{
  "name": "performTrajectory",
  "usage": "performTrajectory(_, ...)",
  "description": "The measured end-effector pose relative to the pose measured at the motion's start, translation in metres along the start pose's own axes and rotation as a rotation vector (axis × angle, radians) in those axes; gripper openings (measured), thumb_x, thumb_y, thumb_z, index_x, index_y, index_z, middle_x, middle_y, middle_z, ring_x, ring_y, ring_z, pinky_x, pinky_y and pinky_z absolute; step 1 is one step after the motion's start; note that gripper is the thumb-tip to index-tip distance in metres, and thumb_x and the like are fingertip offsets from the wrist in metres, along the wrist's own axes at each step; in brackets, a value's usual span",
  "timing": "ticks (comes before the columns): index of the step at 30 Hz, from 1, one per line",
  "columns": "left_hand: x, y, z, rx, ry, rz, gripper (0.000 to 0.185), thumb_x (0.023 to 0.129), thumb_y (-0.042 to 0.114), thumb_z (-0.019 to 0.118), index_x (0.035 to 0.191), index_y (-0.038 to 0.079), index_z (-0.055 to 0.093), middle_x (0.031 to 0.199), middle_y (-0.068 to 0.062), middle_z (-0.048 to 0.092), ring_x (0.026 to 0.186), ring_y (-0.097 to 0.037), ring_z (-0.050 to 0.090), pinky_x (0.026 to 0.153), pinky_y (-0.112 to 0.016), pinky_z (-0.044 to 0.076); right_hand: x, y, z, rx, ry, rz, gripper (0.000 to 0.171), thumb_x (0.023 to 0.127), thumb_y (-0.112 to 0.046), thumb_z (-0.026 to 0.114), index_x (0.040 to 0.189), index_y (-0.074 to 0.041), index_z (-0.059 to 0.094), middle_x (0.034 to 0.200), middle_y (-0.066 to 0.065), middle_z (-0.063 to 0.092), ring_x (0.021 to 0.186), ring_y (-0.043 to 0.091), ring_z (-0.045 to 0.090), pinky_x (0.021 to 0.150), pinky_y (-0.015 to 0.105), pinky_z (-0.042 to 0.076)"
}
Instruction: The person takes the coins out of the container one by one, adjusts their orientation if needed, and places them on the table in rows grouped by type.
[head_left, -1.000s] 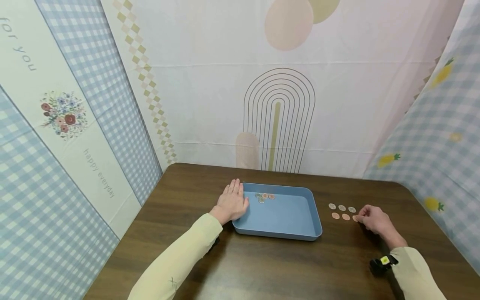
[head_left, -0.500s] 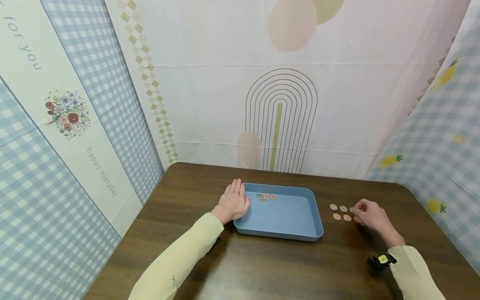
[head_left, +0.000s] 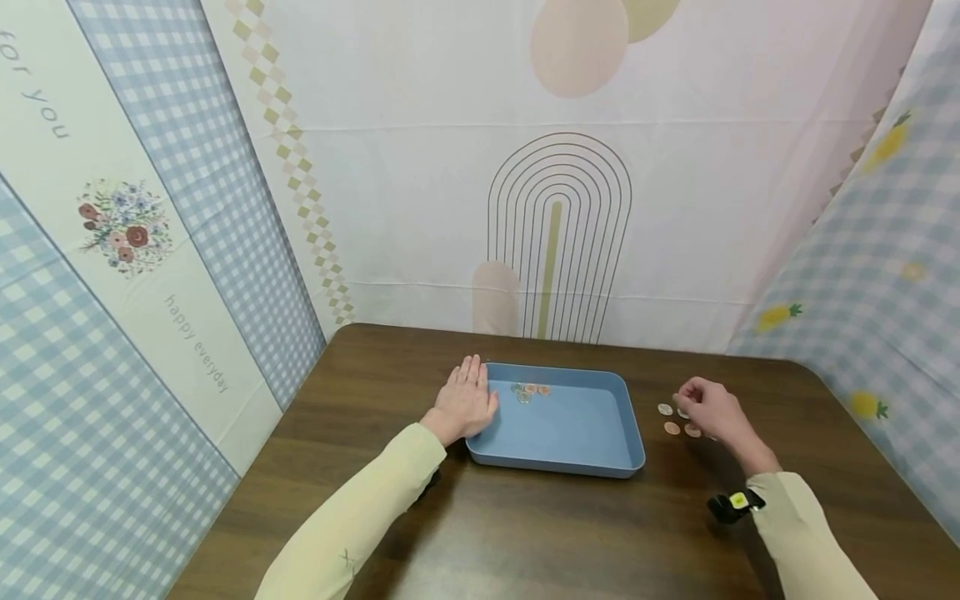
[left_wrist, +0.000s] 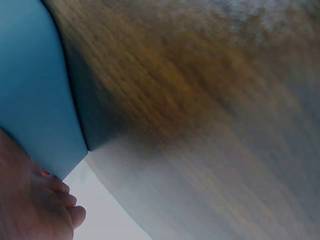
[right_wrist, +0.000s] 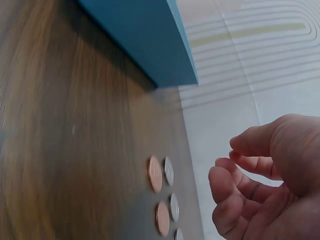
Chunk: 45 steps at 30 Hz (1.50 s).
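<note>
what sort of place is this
Probably an indoor spot set up for recording, though I can't be sure: printed cloths hang behind and on both sides of a brown table, and the person wears a black wrist device.

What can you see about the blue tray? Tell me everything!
The blue tray is a rectangle with rounded corners, a flat floor and low walls. It looks smooth and hard, maybe plastic, but I can't tell for sure. It sits flat, open side up, on the brown table, nearer the table's far edge. A little bunch of silver and copper-coloured coins lies on its floor, toward the far left corner. The left hand rests across its left wall, with the thumb on the inner side.
</note>
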<state>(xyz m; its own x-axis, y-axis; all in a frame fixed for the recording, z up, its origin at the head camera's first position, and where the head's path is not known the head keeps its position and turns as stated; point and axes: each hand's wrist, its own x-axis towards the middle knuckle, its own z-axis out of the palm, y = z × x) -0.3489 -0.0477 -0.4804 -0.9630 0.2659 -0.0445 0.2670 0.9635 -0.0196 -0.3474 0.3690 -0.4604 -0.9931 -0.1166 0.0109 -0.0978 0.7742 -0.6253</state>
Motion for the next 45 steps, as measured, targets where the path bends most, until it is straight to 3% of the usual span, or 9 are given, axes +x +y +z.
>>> performTrajectory(8, 0.002, 0.000, 0.001, 0.000, -0.005, 0.000, 0.066, 0.105, 0.040, 0.020, 0.156, -0.001, 0.017, 0.165, -0.018, 0.012, 0.154, -0.030, 0.011, 0.125, -0.041, 0.015, 0.010, -0.024, 0.010, 0.053, -0.058, -0.003, 0.027, 0.101, -0.024, 0.052, 0.110, 0.001, 0.056, 0.080, 0.014, 0.059, 0.055, 0.020, 0.055, 0.043, 0.031, 0.044)
performTrajectory(16, 0.002, 0.001, 0.000, 0.005, -0.011, -0.001, 0.066, 0.105, 0.040, 0.020, 0.156, -0.001, 0.017, 0.165, -0.018, 0.011, 0.154, -0.030, 0.010, 0.125, -0.041, 0.015, 0.018, -0.046, 0.023, 0.075, -0.069, -0.025, 0.026, 0.100, -0.023, 0.054, 0.112, -0.001, 0.059, 0.087, 0.016, 0.060, 0.067, 0.023, 0.060, 0.044, 0.034, 0.048)
performTrajectory(21, 0.003, 0.001, 0.000, 0.005, -0.010, -0.002, 0.066, 0.105, 0.040, 0.021, 0.156, -0.001, 0.016, 0.165, -0.018, 0.011, 0.154, -0.030, 0.010, 0.125, -0.041, 0.014, 0.023, -0.054, 0.033, 0.043, -0.053, -0.067, 0.023, 0.099, -0.021, 0.055, 0.110, -0.002, 0.061, 0.083, 0.010, 0.062, 0.064, 0.021, 0.061, 0.048, 0.031, 0.049)
performTrajectory(36, 0.003, -0.001, 0.004, -0.007, 0.008, 0.003, 0.066, 0.105, 0.041, 0.021, 0.155, -0.002, 0.017, 0.164, -0.019, 0.013, 0.154, -0.031, 0.011, 0.125, -0.042, 0.015, 0.035, -0.090, 0.069, 0.087, -0.062, -0.143, 0.019, 0.097, -0.018, 0.058, 0.108, -0.004, 0.063, 0.080, 0.009, 0.064, 0.059, 0.016, 0.060, 0.055, 0.030, 0.048)
performTrajectory(45, -0.001, 0.000, 0.000, -0.015, 0.007, 0.014, 0.066, 0.105, 0.041, 0.021, 0.155, -0.002, 0.018, 0.164, -0.019, 0.013, 0.153, -0.031, 0.012, 0.125, -0.042, 0.016, 0.036, -0.107, 0.100, 0.048, -0.100, -0.155, 0.027, 0.097, -0.018, 0.058, 0.120, -0.004, 0.062, 0.067, 0.004, 0.058, 0.053, 0.015, 0.055, 0.051, 0.029, 0.043)
